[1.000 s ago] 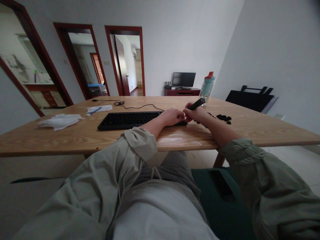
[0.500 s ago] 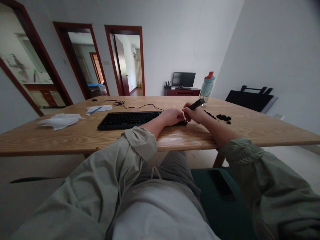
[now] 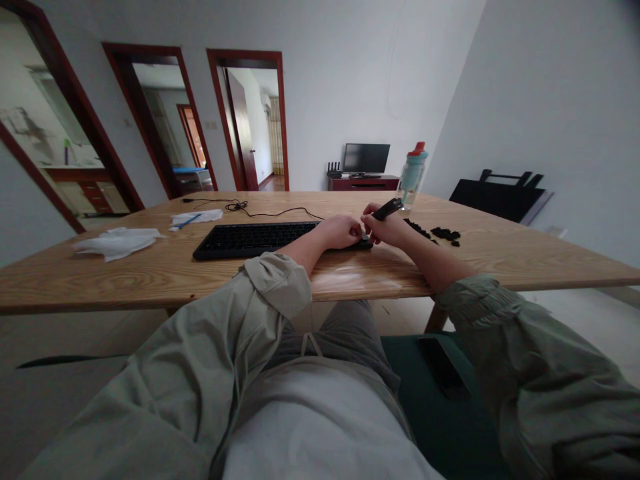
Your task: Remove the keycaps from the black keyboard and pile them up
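Observation:
A black keyboard (image 3: pixel 250 239) lies on the wooden table (image 3: pixel 150 273). My left hand (image 3: pixel 340 233) rests curled on the keyboard's right end, its fingers pressed down there. My right hand (image 3: pixel 387 229) is closed round a slim black tool (image 3: pixel 386 209) that points up and to the right, its lower tip at the keyboard's right edge. The two hands almost touch. Several small black pieces (image 3: pixel 440 233) lie in a loose pile just right of my right hand.
A teal bottle with a red cap (image 3: pixel 414 172) stands behind my hands. White cloths (image 3: pixel 117 241) and a black cable (image 3: pixel 260 212) lie at the left and back. A dark phone (image 3: pixel 440 367) rests on the green seat (image 3: pixel 440 433) by my leg.
My right hand with the black tool has shifted slightly left, closer to my left hand and the keyboard's end. The view has tilted a little.

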The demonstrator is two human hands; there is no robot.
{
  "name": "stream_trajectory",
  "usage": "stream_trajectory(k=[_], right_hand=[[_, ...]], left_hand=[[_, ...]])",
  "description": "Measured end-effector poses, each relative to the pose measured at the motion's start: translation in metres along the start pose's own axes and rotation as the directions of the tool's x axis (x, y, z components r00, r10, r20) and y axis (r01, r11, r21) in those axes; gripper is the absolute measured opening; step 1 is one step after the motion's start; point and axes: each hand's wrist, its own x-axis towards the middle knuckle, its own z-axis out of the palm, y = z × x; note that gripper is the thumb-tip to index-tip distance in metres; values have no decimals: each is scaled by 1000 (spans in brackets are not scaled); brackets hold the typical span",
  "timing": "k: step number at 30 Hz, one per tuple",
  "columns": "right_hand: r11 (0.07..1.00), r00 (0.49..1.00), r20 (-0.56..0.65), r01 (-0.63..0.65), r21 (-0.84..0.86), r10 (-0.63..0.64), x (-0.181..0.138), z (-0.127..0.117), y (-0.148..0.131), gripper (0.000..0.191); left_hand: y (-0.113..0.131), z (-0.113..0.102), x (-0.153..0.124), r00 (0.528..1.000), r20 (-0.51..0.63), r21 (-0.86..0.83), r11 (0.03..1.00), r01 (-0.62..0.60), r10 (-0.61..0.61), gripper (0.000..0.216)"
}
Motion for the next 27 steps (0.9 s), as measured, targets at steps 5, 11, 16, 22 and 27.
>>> stream_trajectory(k=[5,11,16,22,27], right_hand=[[999,999,10,-48,13,48,1,-2,0,7],[999,999,8,-39,6,39,2,-3,7,5],[997,1000,5,-2,-75,2,-1,-3,-1,5],[995,1000,4,9,-102,-8,-5,-3,-8,7],[986,990,17,-142,89,141,-3,-2,-6,10]], left_hand=[[3,-4,-4,1000,16,-18,1000,14,-13,28],[3,0,-3,1000,-2,38,999,-23,23,29],[3,3,0,998,-12,73,996,-56,57,30],[4,1,0,1000,-20,101,995,1,1,29],[-1,-4,-6,999,28,-20,999,-41,41,30]])
